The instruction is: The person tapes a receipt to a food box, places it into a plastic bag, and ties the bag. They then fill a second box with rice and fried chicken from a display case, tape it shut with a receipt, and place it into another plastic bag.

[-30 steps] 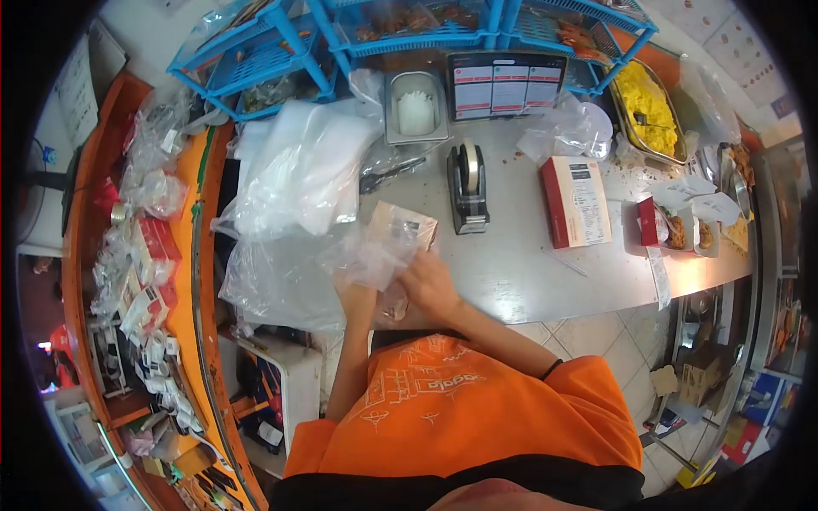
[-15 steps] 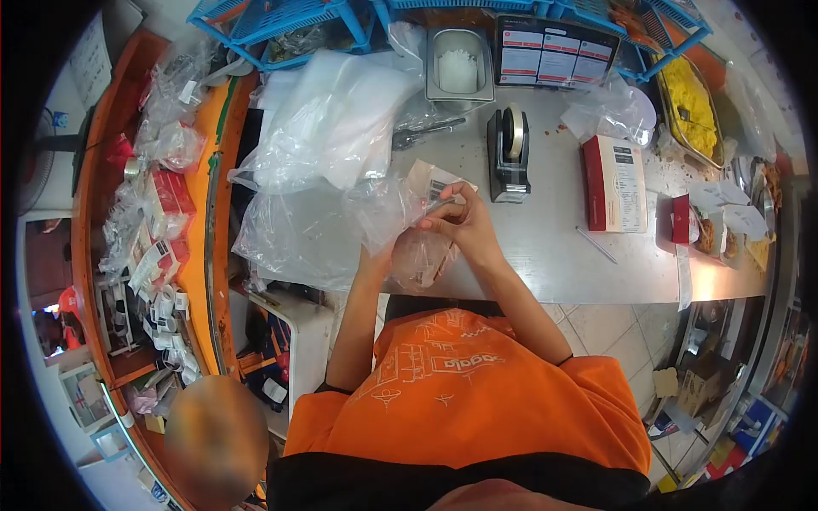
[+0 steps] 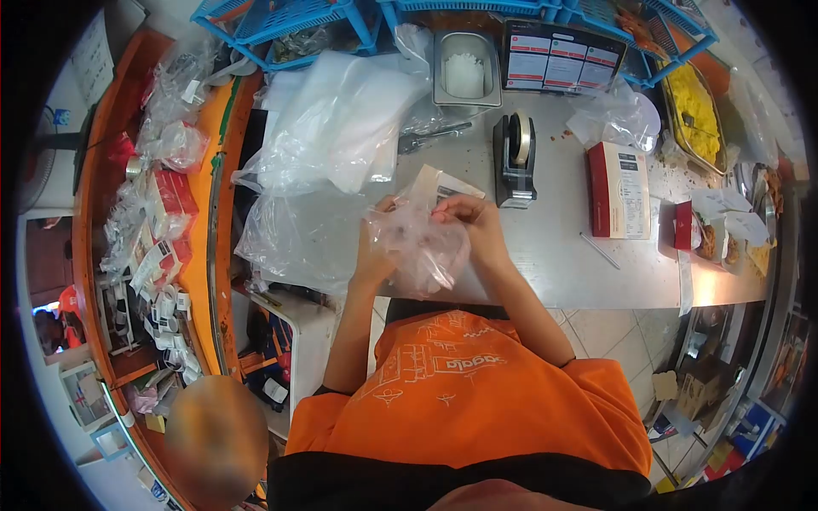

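Note:
A clear plastic bag [image 3: 430,253] is gathered between my two hands, close to the steel table's front edge. My left hand [image 3: 375,234] is closed on the bag's left side, its fingers partly covered by crumpled plastic. With bent fingers, my right hand [image 3: 477,223] pinches the bag's upper right part. Just beyond the fingers, a beige packet [image 3: 430,181] with a printed label shows; its lower part is hidden behind the plastic and hands.
Clear plastic sheets and bags [image 3: 332,128] spread to the left. A tape dispenser [image 3: 516,162] stands ahead, near a steel container [image 3: 467,77] of white stuff and a tablet [image 3: 562,55]. To the right are a red and white box [image 3: 619,189] and a straw-like stick [image 3: 601,250].
My right hand has shifted slightly right and down. The plastic is now bunched up between both hands, and more of my left hand's fingers show at its top.

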Motion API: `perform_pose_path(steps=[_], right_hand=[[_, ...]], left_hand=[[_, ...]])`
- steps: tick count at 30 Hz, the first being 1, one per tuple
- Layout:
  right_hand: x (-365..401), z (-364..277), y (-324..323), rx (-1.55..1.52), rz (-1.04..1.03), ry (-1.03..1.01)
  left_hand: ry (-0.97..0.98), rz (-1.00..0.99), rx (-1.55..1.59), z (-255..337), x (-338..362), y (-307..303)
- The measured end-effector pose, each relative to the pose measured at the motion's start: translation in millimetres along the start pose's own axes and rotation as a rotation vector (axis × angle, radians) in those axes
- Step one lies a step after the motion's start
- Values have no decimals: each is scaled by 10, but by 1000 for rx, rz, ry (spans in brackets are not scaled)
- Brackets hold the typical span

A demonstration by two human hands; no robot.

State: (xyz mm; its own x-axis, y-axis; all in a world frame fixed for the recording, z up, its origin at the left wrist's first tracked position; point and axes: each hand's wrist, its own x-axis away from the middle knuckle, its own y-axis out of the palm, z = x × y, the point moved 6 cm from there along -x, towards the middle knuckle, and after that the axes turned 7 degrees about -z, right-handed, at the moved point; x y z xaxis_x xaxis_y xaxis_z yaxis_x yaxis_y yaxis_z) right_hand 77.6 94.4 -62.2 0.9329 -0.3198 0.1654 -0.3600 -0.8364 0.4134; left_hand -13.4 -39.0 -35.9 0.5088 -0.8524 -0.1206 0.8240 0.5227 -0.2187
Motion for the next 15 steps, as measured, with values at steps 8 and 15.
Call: perform_pose_path(steps=[8, 15], right_hand=[[359, 76, 402, 788, -1, -366], [283, -806, 506, 352, -222, -334]], left_hand=[[-19, 38, -833, -595, 112, 150], [-293, 625, -110, -877, 1419, -1391]])
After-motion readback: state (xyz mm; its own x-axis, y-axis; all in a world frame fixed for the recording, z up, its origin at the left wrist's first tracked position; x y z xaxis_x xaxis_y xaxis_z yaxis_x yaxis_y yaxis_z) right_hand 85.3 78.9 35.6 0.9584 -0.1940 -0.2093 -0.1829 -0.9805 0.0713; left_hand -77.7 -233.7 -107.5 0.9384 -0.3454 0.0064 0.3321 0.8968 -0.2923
